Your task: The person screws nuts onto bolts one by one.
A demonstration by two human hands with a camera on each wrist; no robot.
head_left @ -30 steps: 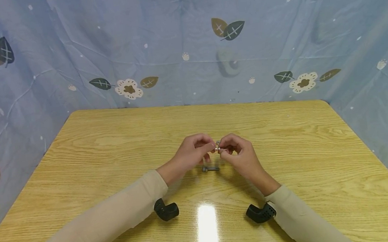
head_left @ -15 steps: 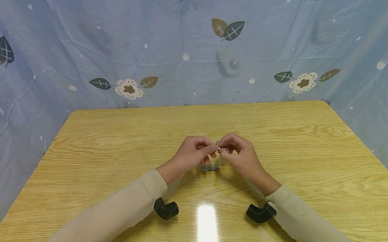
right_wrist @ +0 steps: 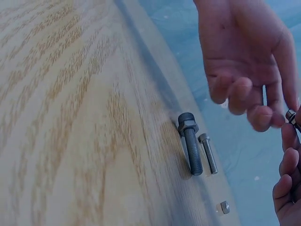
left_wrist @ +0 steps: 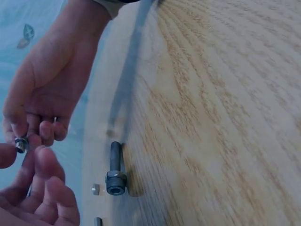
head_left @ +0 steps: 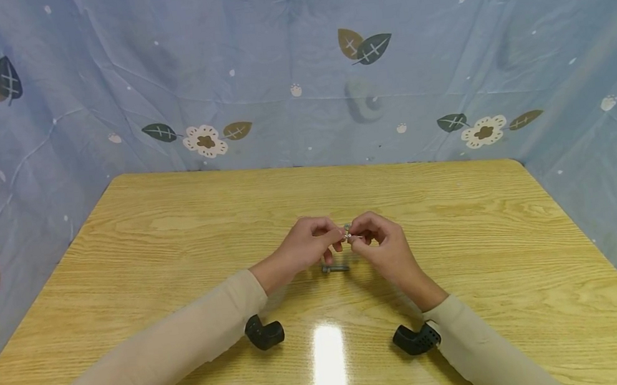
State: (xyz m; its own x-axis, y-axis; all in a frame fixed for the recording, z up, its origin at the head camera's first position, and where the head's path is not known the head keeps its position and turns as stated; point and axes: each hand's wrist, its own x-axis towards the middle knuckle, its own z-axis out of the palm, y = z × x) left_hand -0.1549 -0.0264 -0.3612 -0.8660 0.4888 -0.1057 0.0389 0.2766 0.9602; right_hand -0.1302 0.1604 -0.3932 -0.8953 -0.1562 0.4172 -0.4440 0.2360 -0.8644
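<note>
Both hands meet over the wooden table (head_left: 178, 244), fingertips nearly touching. Between them is a small silver bolt (left_wrist: 20, 145), with a darker nut-like ring round it. The left hand (head_left: 313, 239) pinches it from the left with thumb and index finger. From the other side the right hand (head_left: 380, 238) pinches the same small piece, its remaining fingers curled in. Fingertips cover much of it. Just below the hands lies a large dark bolt (head_left: 336, 268) with a hex nut near its head. In the right wrist view, a slim silver screw (right_wrist: 208, 153) rests beside that bolt.
A small loose nut (right_wrist: 225, 207) lies on the table, past the large bolt's tip in the right wrist view. Blue patterned cloth (head_left: 272, 64) hangs behind the table and along its sides. Black wrist mounts (head_left: 264, 333) sit below both forearms.
The left hand's fingertips have shifted slightly at the small bolt, and more of the silver piece shows between the hands. The right hand stays nearly in place; the large bolt has not moved.
</note>
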